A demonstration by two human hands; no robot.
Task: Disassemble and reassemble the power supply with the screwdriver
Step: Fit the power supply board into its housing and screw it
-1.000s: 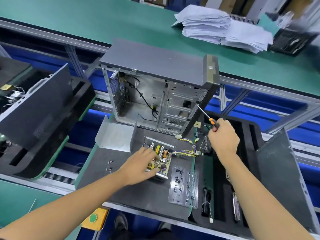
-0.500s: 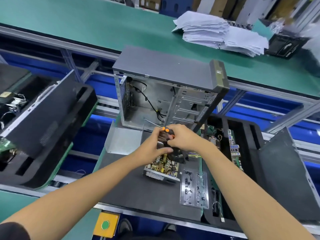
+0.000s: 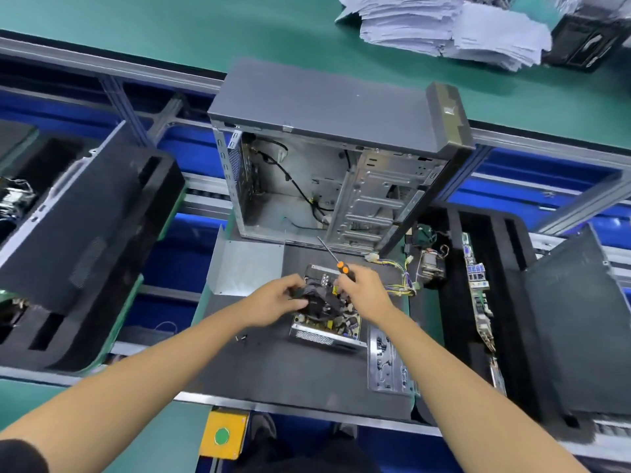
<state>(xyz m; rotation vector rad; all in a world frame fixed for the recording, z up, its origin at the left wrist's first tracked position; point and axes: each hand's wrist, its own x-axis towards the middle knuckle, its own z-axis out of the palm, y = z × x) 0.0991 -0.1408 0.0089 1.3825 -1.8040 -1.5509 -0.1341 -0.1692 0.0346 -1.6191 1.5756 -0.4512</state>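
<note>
The opened power supply [image 3: 324,331] lies on the dark work mat [image 3: 290,370], its circuit board and yellow parts exposed. Both hands meet above it on a black fan [image 3: 321,302]. My left hand [image 3: 278,300] grips the fan's left side. My right hand [image 3: 363,293] touches its right side while holding the screwdriver [image 3: 336,262], whose orange-and-black handle and thin shaft point up and left. The supply's bent metal cover [image 3: 247,266] lies to the left. A yellow wire bundle [image 3: 397,278] trails right from the supply.
An open, empty computer case [image 3: 327,172] stands just behind the mat. Loose screws [image 3: 241,337] lie left of the supply, a silver plate [image 3: 387,363] to its right. Black foam trays with boards [image 3: 478,291] flank the mat. Paper stacks [image 3: 444,25] sit on the far green table.
My right hand came in from the right with the screwdriver and joined my left hand over the power supply. Both now hold the black fan above the board.
</note>
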